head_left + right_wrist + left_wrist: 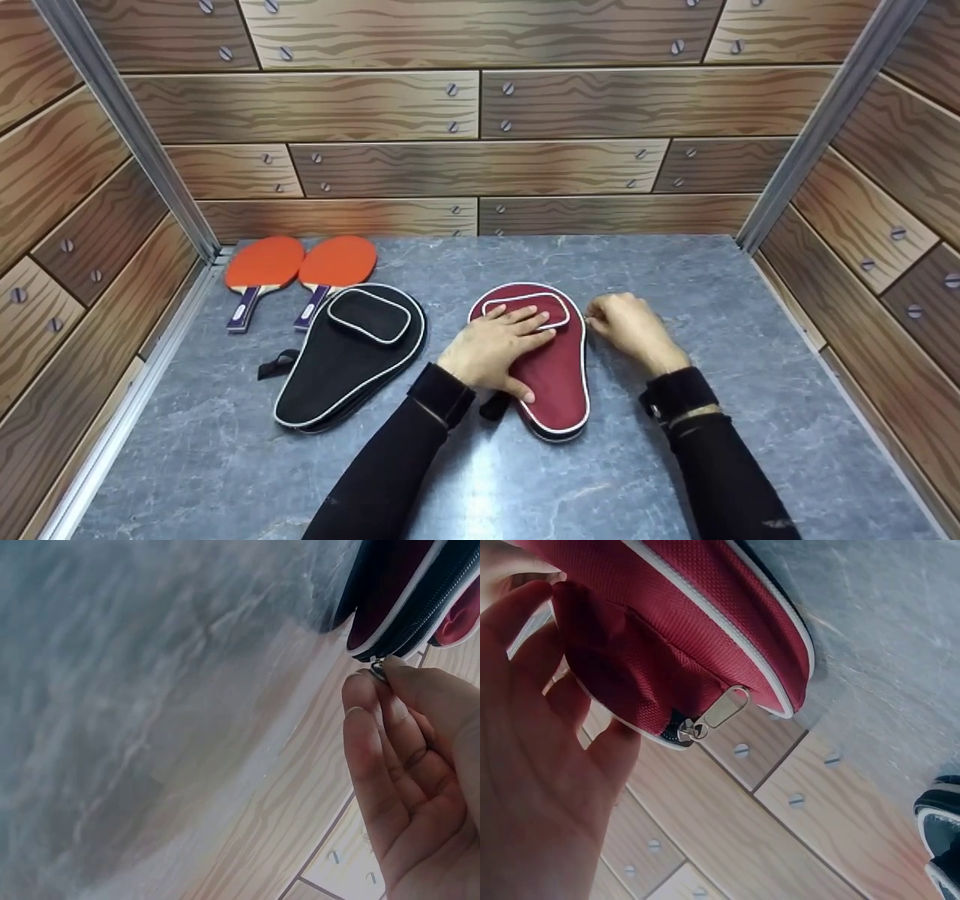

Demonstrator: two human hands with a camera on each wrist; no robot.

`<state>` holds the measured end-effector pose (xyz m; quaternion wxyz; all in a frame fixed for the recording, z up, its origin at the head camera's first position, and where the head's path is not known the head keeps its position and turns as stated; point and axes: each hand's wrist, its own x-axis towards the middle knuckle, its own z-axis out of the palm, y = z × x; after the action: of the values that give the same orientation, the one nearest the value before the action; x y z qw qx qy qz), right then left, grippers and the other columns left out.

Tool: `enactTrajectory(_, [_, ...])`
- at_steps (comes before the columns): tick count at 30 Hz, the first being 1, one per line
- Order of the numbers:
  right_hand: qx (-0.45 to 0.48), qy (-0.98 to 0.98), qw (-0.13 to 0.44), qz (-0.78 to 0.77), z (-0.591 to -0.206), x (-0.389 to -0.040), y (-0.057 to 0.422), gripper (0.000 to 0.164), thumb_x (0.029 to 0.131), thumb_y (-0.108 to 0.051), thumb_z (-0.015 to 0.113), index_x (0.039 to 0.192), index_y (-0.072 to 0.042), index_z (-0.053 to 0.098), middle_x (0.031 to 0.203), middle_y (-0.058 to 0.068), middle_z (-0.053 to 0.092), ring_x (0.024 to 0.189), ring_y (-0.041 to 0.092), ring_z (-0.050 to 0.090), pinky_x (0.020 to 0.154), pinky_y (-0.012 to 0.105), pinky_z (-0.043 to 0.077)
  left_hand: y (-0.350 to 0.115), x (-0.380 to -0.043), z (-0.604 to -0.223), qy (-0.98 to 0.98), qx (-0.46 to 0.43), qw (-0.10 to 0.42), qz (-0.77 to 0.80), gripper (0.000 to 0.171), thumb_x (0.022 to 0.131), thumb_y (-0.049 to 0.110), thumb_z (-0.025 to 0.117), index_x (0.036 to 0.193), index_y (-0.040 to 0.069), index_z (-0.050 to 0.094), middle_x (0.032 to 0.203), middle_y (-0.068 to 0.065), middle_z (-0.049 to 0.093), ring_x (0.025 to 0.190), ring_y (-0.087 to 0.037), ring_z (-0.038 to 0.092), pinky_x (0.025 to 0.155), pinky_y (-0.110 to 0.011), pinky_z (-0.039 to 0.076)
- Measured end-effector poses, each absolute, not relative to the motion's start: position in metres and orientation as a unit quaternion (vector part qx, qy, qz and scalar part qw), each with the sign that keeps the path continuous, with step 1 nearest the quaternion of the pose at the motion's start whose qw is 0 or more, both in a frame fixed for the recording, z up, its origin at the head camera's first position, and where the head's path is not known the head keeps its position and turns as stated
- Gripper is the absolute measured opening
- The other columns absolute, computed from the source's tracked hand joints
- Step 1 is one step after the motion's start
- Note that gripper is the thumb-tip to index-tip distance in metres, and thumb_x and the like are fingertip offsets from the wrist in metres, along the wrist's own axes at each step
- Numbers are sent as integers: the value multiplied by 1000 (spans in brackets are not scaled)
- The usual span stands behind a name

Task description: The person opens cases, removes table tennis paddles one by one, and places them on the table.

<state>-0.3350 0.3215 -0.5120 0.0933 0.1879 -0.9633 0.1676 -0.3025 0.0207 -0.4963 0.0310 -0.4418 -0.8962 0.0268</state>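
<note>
A red table tennis paddle case (551, 375) with white piping lies on the tabletop, narrow end toward me. My left hand (499, 349) rests on it with fingers spread, over the small front pocket. In the left wrist view a metal zipper pull (727, 706) hangs at the pocket's edge, beside the left hand (547, 742). On the case's right side my right hand (634, 330) pinches another zipper pull (379, 669) between thumb and finger. Close by, the right wrist view shows the dark side zipper (431, 619). What is inside the case is hidden.
To the left lies a black paddle case (345, 367) with a black strap (278, 364). Behind it are two orange paddles, one (264, 262) at the far left and one (337, 261) partly covered by the black case. Wood-patterned walls (480, 105) enclose the grey tabletop (187, 450).
</note>
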Motion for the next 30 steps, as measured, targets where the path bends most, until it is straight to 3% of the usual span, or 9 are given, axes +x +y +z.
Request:
enactTrajectory(8, [195, -964, 89, 160, -512, -335, 319, 7, 100, -6, 80, 101, -5, 87, 93, 12, 86, 91, 40, 83, 85, 64, 66, 21, -303, -499, -902, -430, 37, 11, 112, 88, 77, 91, 181, 30, 49, 192, 3, 42, 182, -20, 36, 147, -53, 38])
enactTrajectory(20, [198, -963, 60, 171, -511, -335, 315, 8, 103, -8, 82, 107, -3, 88, 101, 15, 89, 98, 39, 86, 94, 62, 70, 20, -311, -499, -920, -390, 27, 8, 115, 89, 80, 87, 183, 30, 44, 194, 2, 38, 183, -20, 32, 150, -51, 32])
enactTrajectory(30, [217, -955, 39, 198, -509, -332, 306, 8, 104, -7, 82, 106, -4, 88, 99, 12, 89, 95, 34, 86, 93, 59, 71, 19, -319, -502, -937, -348, 33, -13, 114, 89, 78, 88, 182, 26, 46, 193, -2, 40, 183, -25, 34, 149, -56, 34])
